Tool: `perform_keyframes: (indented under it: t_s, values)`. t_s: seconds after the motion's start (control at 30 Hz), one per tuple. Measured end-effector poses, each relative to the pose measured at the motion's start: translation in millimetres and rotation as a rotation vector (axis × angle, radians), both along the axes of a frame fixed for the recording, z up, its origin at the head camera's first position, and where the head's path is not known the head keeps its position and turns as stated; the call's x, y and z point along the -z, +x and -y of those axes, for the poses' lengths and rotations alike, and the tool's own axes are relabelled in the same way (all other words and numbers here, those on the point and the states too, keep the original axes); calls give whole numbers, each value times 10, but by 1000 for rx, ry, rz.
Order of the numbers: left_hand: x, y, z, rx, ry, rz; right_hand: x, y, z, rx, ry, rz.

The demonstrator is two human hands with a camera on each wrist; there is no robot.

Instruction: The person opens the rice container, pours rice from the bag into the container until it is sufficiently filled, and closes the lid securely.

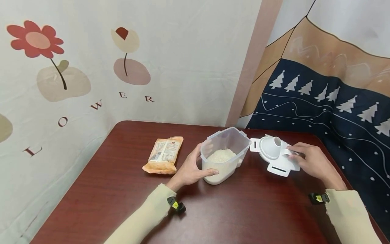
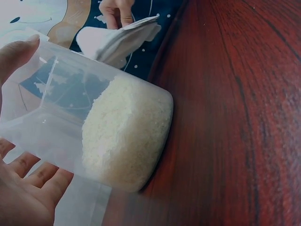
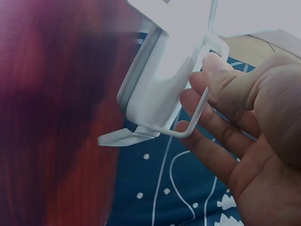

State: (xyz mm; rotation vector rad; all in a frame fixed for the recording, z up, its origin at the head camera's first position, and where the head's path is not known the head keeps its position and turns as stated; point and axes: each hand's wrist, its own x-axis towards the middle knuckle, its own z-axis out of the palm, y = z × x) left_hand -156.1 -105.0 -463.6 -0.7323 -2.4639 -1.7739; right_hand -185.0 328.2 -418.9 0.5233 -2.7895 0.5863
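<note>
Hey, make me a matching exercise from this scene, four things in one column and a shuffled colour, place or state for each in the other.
Things
1. container
2. packet
3. lid
4. table

Descriptions
A. dark reddish brown
B. white, held by the right hand
C. gripped by the left hand, with white grains inside
D. lying flat, orange at its near end

Right pairs: 1-C, 2-D, 3-B, 4-A

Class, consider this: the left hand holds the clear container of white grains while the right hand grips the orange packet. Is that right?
Not the orange packet: the right hand grips the white lid, as the right wrist view shows.
</note>
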Motion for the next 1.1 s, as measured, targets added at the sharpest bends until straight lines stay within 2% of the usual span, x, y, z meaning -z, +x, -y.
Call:
perform_keyframes:
  t_s: [0.23,0.47,0.6,0.73,1.1]
  values:
    - [6,-5,13,2,14,-4,-194,11,10,75,-58,-21]
    - [11,-10,14,2,8,6,-355,7,111,50,-129,-116]
    - [14,-19,6,-1,6,11,-449,13,225,40,-163,-113]
    - [16,-20,1,-1,6,11,-540,17,360,11,-171,-94]
    - [23,-24,2,2,6,-4,-751,-13,727,-140,-149,-137]
